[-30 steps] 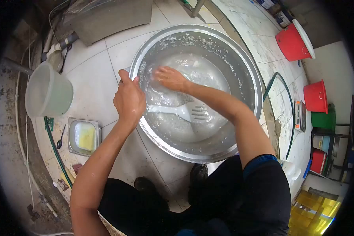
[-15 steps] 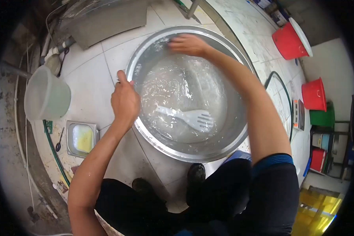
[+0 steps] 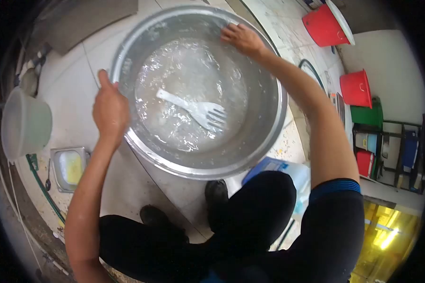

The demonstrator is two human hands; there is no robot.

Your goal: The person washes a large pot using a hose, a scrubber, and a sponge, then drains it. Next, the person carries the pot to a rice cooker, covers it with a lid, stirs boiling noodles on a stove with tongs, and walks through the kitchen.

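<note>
Large metal basin (image 3: 200, 170), standing on the tiled floor (image 3: 63, 94), holding water. Left hand (image 3: 111, 111): fingers grasping the rim, apparently steadying it. Right hand (image 3: 243, 40): fingers loosely bent, resting against the inner wall, gripping nothing visible, seemingly rubbing it. Slotted white spatula (image 3: 196, 109): lying in the water, leaving both hands free.

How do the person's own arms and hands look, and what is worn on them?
Each grip, left hand and right hand, is gloveless. On the right is a black sleeve with a blue-striped hem; the left forearm is bare.
</note>
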